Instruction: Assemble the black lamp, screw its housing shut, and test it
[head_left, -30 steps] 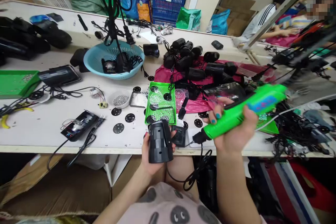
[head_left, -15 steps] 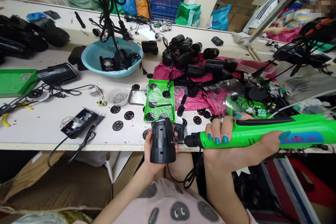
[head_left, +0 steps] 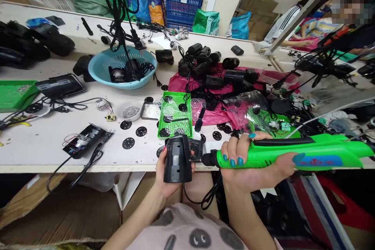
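At the table's front edge my left hand [head_left: 164, 177] is wrapped round a black plastic housing [head_left: 178, 160], roughly cylindrical, with a cord hanging below it. My right hand [head_left: 249, 164] grips a bright green electric screwdriver [head_left: 316, 152], held level. Its black nose and bit point left and meet the housing's right side; the exact contact is too small to make out. Just behind the housing lies a green perforated tray [head_left: 175, 105] with black discs and clear plastic in it. A black square part [head_left: 195, 149] shows behind the bit.
A blue colander [head_left: 123, 68] with black parts stands behind left. A bowl of screws [head_left: 130, 111] is beside the tray. Black housings pile on pink plastic [head_left: 211, 117]. An opened device [head_left: 84, 140] lies left. Cables [head_left: 117, 8] hang overhead. Another person [head_left: 288, 23] sits far right.
The housing has turned a little in my left hand, and a light patch now shows on its side. The screwdriver stays at its right side. The whole view has shifted slightly.
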A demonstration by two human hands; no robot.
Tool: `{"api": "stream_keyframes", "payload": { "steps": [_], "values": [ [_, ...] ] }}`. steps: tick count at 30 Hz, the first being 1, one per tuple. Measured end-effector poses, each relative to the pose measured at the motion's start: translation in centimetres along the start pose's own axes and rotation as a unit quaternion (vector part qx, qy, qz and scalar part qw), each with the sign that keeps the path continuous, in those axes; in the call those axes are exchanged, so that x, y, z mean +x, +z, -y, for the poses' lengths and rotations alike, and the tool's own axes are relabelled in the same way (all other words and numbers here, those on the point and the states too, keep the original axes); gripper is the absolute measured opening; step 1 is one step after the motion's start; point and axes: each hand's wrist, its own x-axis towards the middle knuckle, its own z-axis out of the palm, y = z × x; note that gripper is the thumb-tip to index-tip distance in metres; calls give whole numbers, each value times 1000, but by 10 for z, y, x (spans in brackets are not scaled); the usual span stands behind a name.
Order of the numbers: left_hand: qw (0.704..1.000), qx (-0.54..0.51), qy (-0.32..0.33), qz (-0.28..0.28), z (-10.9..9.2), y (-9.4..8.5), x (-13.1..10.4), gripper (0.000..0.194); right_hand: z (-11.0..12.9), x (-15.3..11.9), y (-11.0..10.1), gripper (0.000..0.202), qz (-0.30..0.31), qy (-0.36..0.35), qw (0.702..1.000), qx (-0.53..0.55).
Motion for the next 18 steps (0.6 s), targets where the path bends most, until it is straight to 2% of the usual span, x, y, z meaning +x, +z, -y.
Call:
{"api": "stream_keyframes", "payload": {
  "steps": [3,8,13,18],
  "values": [
    [1000,-5,1,3,1,0,0,60,2,2,0,48,-11,3,1000,-17],
    [1000,-10,-7,-9,4,1,3,59,13,9,2,74,-21,52,997,-53],
    [1000,-15,-17,-18,11,2,4,57,18,9,-1,67,-23,57,998,-23],
    [999,-31,-5,-40,16,1,0,57,14,3,-5,66,27,35,999,-17]
  ]
}}
